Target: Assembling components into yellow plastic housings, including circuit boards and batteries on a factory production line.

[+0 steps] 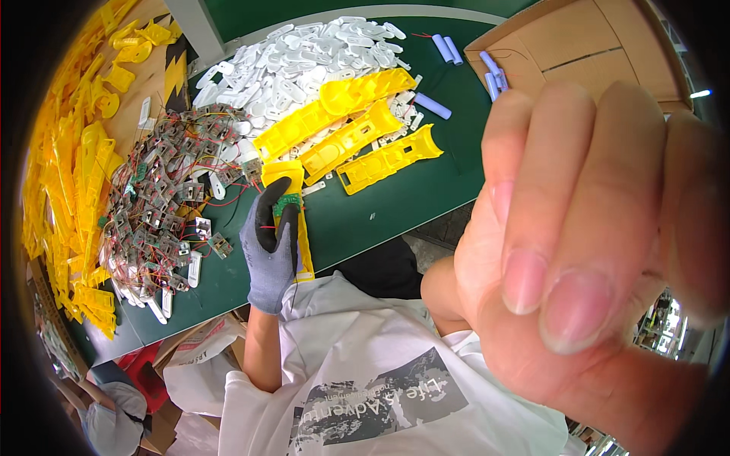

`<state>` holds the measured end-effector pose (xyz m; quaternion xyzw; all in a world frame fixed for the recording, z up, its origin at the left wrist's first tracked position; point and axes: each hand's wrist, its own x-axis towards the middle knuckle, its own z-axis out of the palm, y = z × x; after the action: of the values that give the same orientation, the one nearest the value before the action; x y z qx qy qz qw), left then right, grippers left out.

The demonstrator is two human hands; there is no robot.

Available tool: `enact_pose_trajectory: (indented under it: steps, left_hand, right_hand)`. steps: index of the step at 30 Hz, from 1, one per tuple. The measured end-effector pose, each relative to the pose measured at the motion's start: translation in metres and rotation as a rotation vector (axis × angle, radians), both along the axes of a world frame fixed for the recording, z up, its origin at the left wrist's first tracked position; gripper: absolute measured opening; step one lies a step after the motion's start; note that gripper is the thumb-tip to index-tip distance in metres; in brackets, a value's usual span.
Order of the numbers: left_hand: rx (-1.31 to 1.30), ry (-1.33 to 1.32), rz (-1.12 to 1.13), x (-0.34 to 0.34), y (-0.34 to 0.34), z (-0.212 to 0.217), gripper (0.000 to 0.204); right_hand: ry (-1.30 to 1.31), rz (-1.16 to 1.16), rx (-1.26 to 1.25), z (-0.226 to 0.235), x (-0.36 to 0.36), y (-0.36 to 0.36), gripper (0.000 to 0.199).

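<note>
My left hand [268, 258], in a grey glove with dark fingertips, grips a long yellow plastic housing [306, 247] near the table's front edge. A green circuit board [287, 202] shows inside the housing between thumb and fingers. Bare and very close to the camera, my right hand [563, 228] fills the right side. Its fingers are curled in toward the palm; the thumb and anything held are hidden. Beyond the left hand lie several yellow half-shells [365, 140]. Left of it is a heap of small metal-and-wire assemblies [171, 194] with red wires.
White plastic pieces [304, 57] are piled at the back of the green table [403, 201]. Purple cylindrical cells [433, 106] lie to the right, near a cardboard box [585, 45]. Many yellow parts [80, 182] cover the left side. Another person [114, 418] appears at lower left.
</note>
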<state>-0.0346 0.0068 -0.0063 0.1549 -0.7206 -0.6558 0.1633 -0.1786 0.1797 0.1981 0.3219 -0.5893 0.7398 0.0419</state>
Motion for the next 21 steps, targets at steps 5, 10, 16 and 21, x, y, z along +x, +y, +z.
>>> enact_pose_trajectory:
  steps: [5, 10, 16, 21]
  left_hand:
    - [-0.001, 0.012, -0.005, -0.005, 0.002, 0.000, 0.032]
    - [-0.038, 0.020, 0.074, -0.001, 0.001, -0.008, 0.031]
    - [-0.068, 0.050, -0.009, -0.007, 0.002, 0.000, 0.034]
    - [-0.014, 0.021, 0.032, 0.005, -0.003, -0.003, 0.031]
  right_hand:
    - [0.041, -0.034, 0.043, 0.015, -0.017, 0.026, 0.015]
    - [0.051, -0.037, 0.093, -0.012, 0.060, -0.031, 0.015]
    - [0.127, -0.085, 0.128, -0.013, 0.051, -0.050, 0.015]
    - [0.211, -0.158, 0.208, -0.009, 0.052, -0.038, 0.015]
